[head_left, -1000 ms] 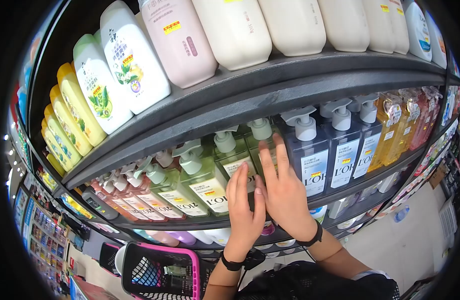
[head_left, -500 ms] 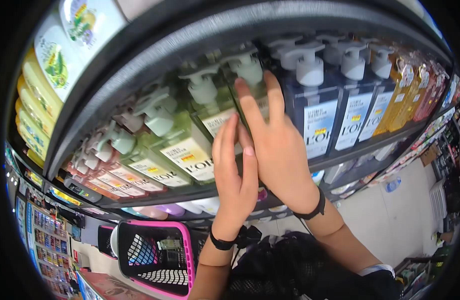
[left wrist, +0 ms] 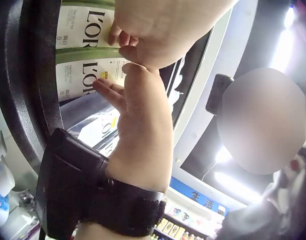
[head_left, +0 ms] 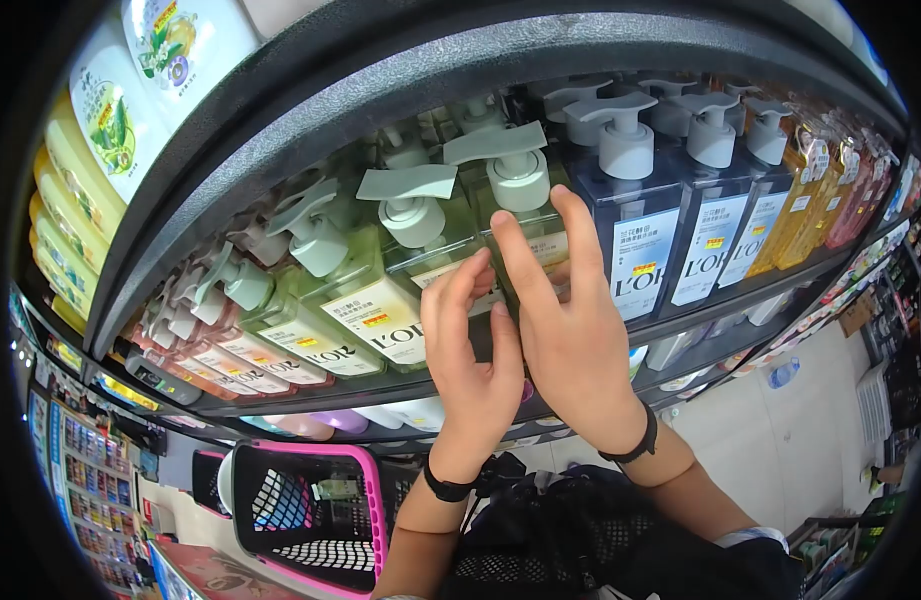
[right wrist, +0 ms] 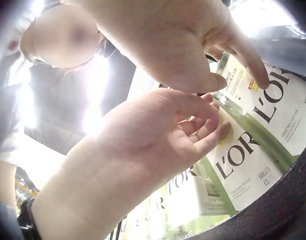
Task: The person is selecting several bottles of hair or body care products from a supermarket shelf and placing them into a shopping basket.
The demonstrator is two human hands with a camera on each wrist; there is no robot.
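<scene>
Two green pump bottles, a right one [head_left: 517, 180] and a left one [head_left: 410, 215], stand in a row on the shelf, pumps jutting forward. My right hand [head_left: 577, 350] is at the front of the right bottle, two fingers extended up; in the right wrist view a fingertip of the right hand [right wrist: 153, 45] lies at its label [right wrist: 278, 100]. My left hand [head_left: 472, 365] is beside it, fingers loosely bent at the left bottle's label; the right wrist view shows the left hand [right wrist: 138, 140] from the palm side. Contact of individual fingertips is hard to tell. Neither hand grips a bottle.
Blue pump bottles [head_left: 635, 220] stand on the right, more green bottles [head_left: 365, 300] and pink ones [head_left: 280, 365] on the left. A dark shelf edge [head_left: 380, 70] runs above. A black basket with a pink rim [head_left: 375, 480] is below.
The view has dropped closer to the pump row since the earliest frame. The two green bottles' pumps have come forward from the row. The right fingertips are lower, away from the right pump.
</scene>
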